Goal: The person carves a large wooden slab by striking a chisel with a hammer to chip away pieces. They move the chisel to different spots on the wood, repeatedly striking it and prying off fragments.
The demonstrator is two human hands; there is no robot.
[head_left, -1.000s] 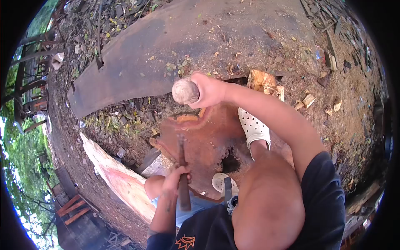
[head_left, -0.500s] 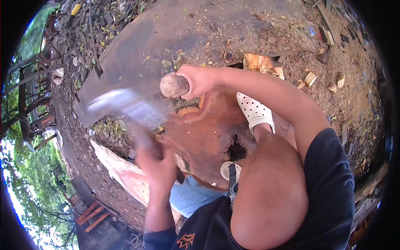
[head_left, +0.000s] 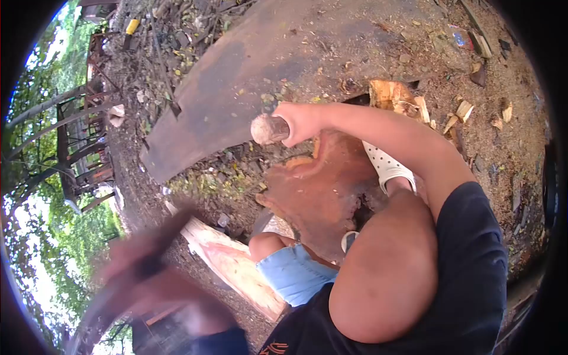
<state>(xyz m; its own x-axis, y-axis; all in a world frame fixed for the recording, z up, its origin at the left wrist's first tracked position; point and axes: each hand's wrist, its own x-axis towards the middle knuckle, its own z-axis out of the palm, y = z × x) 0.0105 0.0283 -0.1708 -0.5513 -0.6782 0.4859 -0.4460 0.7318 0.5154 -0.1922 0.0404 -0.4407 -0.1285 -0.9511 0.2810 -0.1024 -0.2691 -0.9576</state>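
Note:
My right hand (head_left: 300,123) is closed around a short, round piece of wood (head_left: 270,129), its pale, rough end pointing left. Below it lies a broad red-brown stump top (head_left: 325,183) with a wavy edge and a dark hollow. My left hand (head_left: 148,284), smeared by motion, is at the lower left, away from the wood. It grips a bladed chopping tool (head_left: 173,229); a dark, handle-like part shows above the hand. A greyish streak at the lower-left edge may be its blade, too blurred to make out exactly.
Split wood (head_left: 390,97) and chips lie beyond my right forearm. A white clog (head_left: 387,165) is beside the stump. A long pale split log (head_left: 236,263) lies left of the light blue shorts (head_left: 296,273). A flat brown sheet (head_left: 236,77) covers ground ahead; trees stand left.
My left hand has swung down and left with the blade, away from the wood. My right hand keeps its hold, while the whole view has shifted slightly.

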